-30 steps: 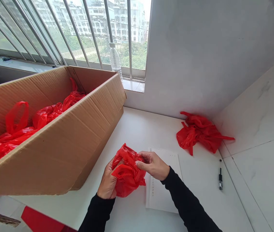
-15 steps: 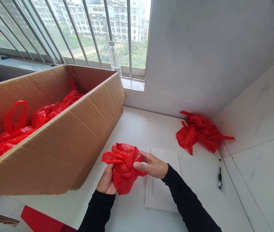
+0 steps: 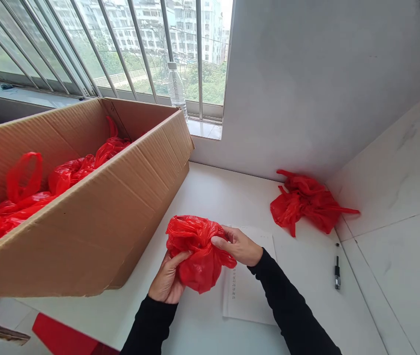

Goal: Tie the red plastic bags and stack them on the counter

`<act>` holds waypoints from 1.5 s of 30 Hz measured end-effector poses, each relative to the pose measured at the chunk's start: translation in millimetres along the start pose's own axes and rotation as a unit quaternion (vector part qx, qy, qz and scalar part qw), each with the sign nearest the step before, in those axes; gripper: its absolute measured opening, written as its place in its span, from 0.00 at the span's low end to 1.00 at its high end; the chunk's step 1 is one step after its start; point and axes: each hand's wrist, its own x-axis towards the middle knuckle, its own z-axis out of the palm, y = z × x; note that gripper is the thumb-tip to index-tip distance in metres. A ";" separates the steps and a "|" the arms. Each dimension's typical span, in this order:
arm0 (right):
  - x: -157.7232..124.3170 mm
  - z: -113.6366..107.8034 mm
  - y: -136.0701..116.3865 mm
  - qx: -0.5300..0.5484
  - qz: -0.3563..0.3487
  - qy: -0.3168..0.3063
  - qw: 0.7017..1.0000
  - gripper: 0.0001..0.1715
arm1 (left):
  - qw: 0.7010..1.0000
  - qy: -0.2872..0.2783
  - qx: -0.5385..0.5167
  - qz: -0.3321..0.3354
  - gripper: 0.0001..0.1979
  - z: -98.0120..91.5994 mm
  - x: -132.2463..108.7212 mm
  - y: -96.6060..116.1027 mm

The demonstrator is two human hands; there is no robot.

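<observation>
A bunched red plastic bag (image 3: 200, 261) is held between my two hands above the white table. My left hand (image 3: 169, 278) grips it from the lower left, the thumb lying over its front. On the right side, my right hand (image 3: 241, 245) pinches the gathered plastic between thumb and fingers. What the bag contains, if anything, is hidden. Partly under my right forearm lies an open notebook (image 3: 248, 301) with a column of handwriting.
A large cardboard box (image 3: 121, 212) with several red plastic bags (image 3: 72, 175) stands on the left of the table (image 3: 210, 192). Another red bag (image 3: 308, 202) lies by the wall. A pen (image 3: 337, 273) is at the right edge, its cap off. A water bottle (image 3: 177, 91) stands on the windowsill.
The bag has shifted slightly right and its top has spread wider. My left thumb has come over the bag's front. My right hand has moved a little right, still gripping.
</observation>
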 end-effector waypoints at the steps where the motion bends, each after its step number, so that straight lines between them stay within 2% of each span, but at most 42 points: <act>1: -2.4 -2.1 -3.3 -0.001 -0.001 -0.031 1.000 0.23 | 1.000 0.006 -0.011 0.003 0.29 0.0 1.5 0.3; 3: -6.5 -5.3 -7.9 0.010 0.010 -0.091 0.996 0.27 | 0.999 0.021 -0.047 -0.003 0.29 -0.1 5.2 1.8; 5: -8.1 -6.5 -7.9 0.023 0.029 -0.112 0.993 0.28 | 0.996 0.033 -0.085 -0.021 0.28 -0.3 7.8 3.6; 7: -6.9 -6.0 -3.7 0.037 0.039 -0.096 0.994 0.26 | 0.992 0.040 -0.111 -0.037 0.26 -0.1 7.9 5.0; 9: -4.1 -4.9 2.3 0.041 0.046 -0.052 0.997 0.24 | 0.992 0.032 -0.116 -0.036 0.25 0.8 5.3 5.1; 12: -0.1 -4.1 8.5 0.051 0.057 0.008 0.997 0.25 | 0.996 -0.029 -0.084 -0.008 0.29 3.6 -0.7 3.1; 14: 0.7 -4.4 8.1 0.079 0.052 0.022 0.995 0.25 | 0.997 -0.062 -0.047 0.015 0.33 5.9 -3.1 1.3; 17: -1.0 -4.1 2.0 0.097 0.027 0.007 0.995 0.25 | 0.998 -0.041 -0.012 0.038 0.36 8.0 -1.8 -0.1; 22: -3.7 3.3 -2.9 0.098 0.010 -0.048 0.994 0.41 | 0.998 0.000 -0.016 0.064 0.35 5.9 4.0 -0.7; 27: 0.2 7.0 6.2 0.115 0.019 -0.039 0.992 0.32 | 0.997 -0.002 -0.039 0.071 0.33 4.4 5.4 -1.5; 31: 1.4 5.5 8.7 0.129 0.013 -0.030 0.991 0.31 | 0.996 0.000 -0.041 0.077 0.35 3.3 6.6 -2.1; 36: -0.4 9.9 4.0 0.093 0.022 -0.029 0.995 0.30 | 0.996 -0.014 -0.019 0.088 0.35 5.7 3.0 -4.7; 41: 0.8 10.8 3.6 0.036 -0.021 0.019 0.999 0.19 | 0.995 0.004 0.015 0.101 0.32 14.7 -5.5 -0.8; 45: 2.7 1.2 10.4 0.021 0.008 -0.005 1.000 0.18 | 0.990 0.018 0.032 0.137 0.37 8.0 -7.2 6.2</act>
